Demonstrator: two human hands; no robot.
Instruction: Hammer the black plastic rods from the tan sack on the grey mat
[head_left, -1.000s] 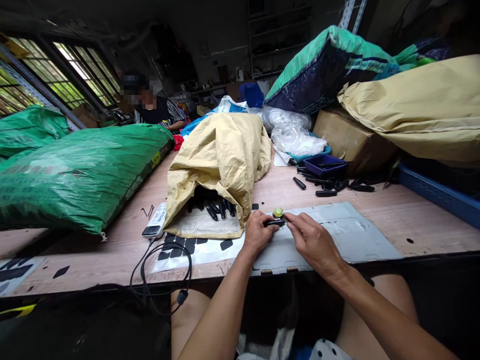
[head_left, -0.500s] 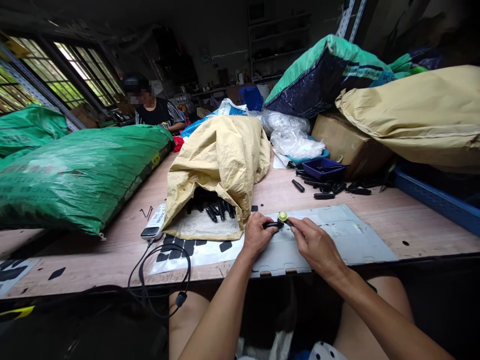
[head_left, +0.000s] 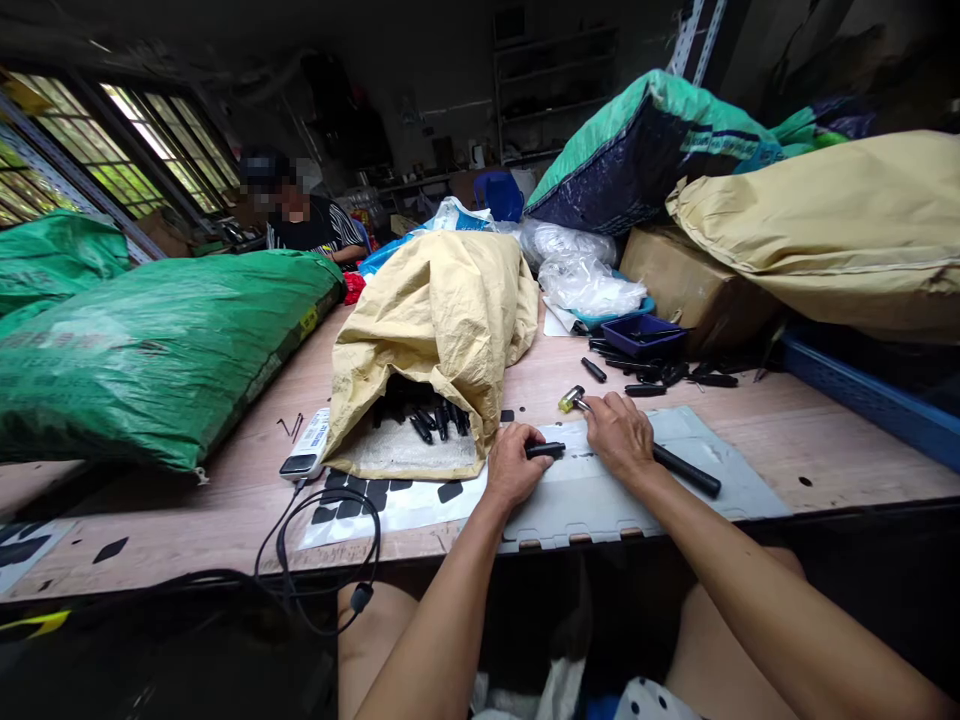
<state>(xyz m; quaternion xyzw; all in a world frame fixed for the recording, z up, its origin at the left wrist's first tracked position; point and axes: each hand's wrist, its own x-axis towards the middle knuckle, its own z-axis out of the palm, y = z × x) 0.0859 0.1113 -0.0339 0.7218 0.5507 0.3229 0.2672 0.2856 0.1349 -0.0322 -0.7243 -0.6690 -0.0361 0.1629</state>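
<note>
My left hand [head_left: 516, 464] is closed on a black cylindrical piece [head_left: 546, 450], which sticks out to the right over a grey board [head_left: 600, 515]. My right hand [head_left: 619, 432] is wrapped round a small hammer [head_left: 686, 470]. The hammer's metal and yellowish head [head_left: 571, 399] points up and left, and its black handle reaches out to the right below the hand. Left of my left hand, a beige sack [head_left: 442, 310] lies open toward me, with several similar black pieces [head_left: 431, 420] in its mouth.
More black pieces [head_left: 645, 390] lie beside a purple tray [head_left: 645, 335]. A blue basket [head_left: 862, 390] stands at right. A green sack [head_left: 150, 350] fills the left. A white device [head_left: 307, 450] trails a black cable [head_left: 375, 530]. Another person [head_left: 315, 225] sits across the table.
My right hand has turned and lifted the hammer head away from the black piece, up the table. The handle now shows on the right. My left hand keeps its hold in place.
</note>
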